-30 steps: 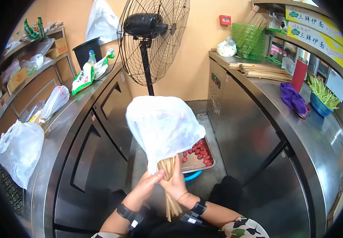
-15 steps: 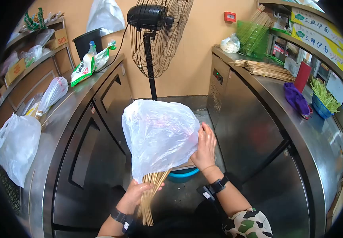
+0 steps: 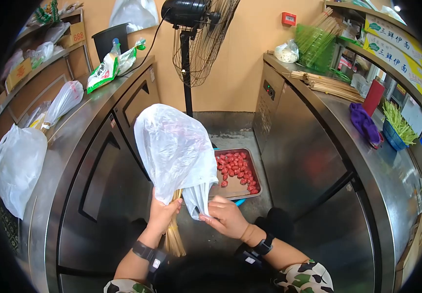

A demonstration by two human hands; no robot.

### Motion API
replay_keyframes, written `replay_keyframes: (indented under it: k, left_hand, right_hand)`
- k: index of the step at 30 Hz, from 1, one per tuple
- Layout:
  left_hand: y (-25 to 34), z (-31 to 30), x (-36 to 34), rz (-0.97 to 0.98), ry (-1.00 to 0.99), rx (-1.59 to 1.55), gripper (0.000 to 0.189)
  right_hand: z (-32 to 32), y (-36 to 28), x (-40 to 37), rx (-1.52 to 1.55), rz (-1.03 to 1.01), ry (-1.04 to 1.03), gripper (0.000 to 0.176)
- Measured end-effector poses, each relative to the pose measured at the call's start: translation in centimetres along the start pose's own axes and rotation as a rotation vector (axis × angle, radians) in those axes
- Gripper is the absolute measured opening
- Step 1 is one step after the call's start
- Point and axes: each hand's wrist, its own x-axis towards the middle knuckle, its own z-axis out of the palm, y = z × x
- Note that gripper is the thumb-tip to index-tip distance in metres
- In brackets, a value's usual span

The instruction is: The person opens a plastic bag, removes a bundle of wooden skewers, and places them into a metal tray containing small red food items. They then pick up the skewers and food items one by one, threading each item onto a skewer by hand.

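My left hand (image 3: 164, 211) is wrapped round a bundle of thin wooden skewers (image 3: 173, 239), just below a white plastic bag (image 3: 169, 146) pulled over their upper ends. Faint pinkish shapes show through the bag; what they are I cannot make out. With its fingers pinched, my right hand (image 3: 225, 217) grips the gathered loose edge of the bag to the right of the skewers. Past my hands, a metal tray (image 3: 256, 171) of red date-like fruits (image 3: 235, 167) stands low near the floor, partly covered by the bag, over a blue basin (image 3: 240, 201).
Steel counters run along both sides. A wrapped skewer bundle (image 3: 64, 103) and another white bag (image 3: 18, 166) lie on the left one. The right counter carries loose skewers (image 3: 325, 84), a purple cloth (image 3: 365, 123) and a blue basket (image 3: 394, 136). A standing fan (image 3: 186, 73) is ahead.
The bagged bundle has shifted left and tilted, uncovering the tray of red fruits. My right hand has gone from the bag's side down to its lower edge, now gathered in the fingers.
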Motion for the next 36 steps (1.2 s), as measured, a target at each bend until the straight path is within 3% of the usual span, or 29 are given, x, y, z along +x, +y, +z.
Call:
replay_keyframes:
  k: [2, 6, 8, 9, 10, 15, 18, 21, 25, 27, 30, 32, 36]
  left_hand:
    - [0.6, 1.1, 0.0, 0.061, 0.033, 0.008, 0.055]
    - [-0.6, 0.2, 1.3, 0.473, 0.071, 0.658, 0.062]
    - [-0.2, 0.4, 0.4, 0.352, 0.024, 0.790, 0.070]
    - [1.1, 1.0, -0.3, 0.298, -0.019, 0.879, 0.072]
    - [2.0, 1.6, -0.8, 0.247, -0.062, 0.967, 0.073]
    - [1.1, 3.4, -2.3, 0.647, -0.288, 1.435, 0.047]
    - [0.2, 3.9, -2.6, 0.680, -0.276, 1.356, 0.050]
    - [0.3, 3.6, -2.7, 0.625, -0.275, 1.233, 0.054]
    - [1.4, 3.4, -3.6, 0.581, -0.487, 1.374, 0.061]
    - [0.7, 3.6, -4.0, 0.584, -0.605, 1.392, 0.062]
    - [0.5, 4.8, -4.2, 0.318, -0.551, 1.211, 0.055]
    - [-0.1, 4.6, -3.7, 0.369, -0.546, 1.013, 0.058]
    - [0.9, 4.4, -3.0, 0.263, -0.494, 0.664, 0.067]
  right_hand:
    - [-0.4, -0.6, 0.4, 0.031, -0.095, -0.020, 0.010]
    - [-0.6, -2.0, 0.7, 0.283, -0.177, -0.080, 0.018]
    - [-1.6, -3.0, 1.6, 0.387, -0.153, 0.001, 0.024]
    - [-2.2, -2.6, 1.9, 0.335, -0.196, -0.004, 0.036]
    - [-2.6, -2.5, 2.3, 0.254, -0.183, 0.023, 0.037]
    - [-4.4, 0.3, 5.1, -0.078, -0.191, 0.153, 0.034]
    - [-4.4, -0.3, 5.1, -0.149, -0.007, 0.011, 0.035]
    - [-3.8, 0.9, 4.4, -0.152, 0.033, 0.113, 0.039]
    - [-3.4, 2.1, 3.4, -0.167, 0.191, 0.038, 0.042]
    - [-2.8, 1.9, 3.2, -0.223, 0.196, 0.041, 0.044]
    - [-3.1, 0.5, 3.0, -0.356, 0.210, 0.034, 0.043]
    - [-4.2, -1.4, 3.1, -0.438, 0.223, 0.018, 0.041]
    - [-7.1, -4.9, 0.9, -0.151, -0.014, 0.036, 0.032]
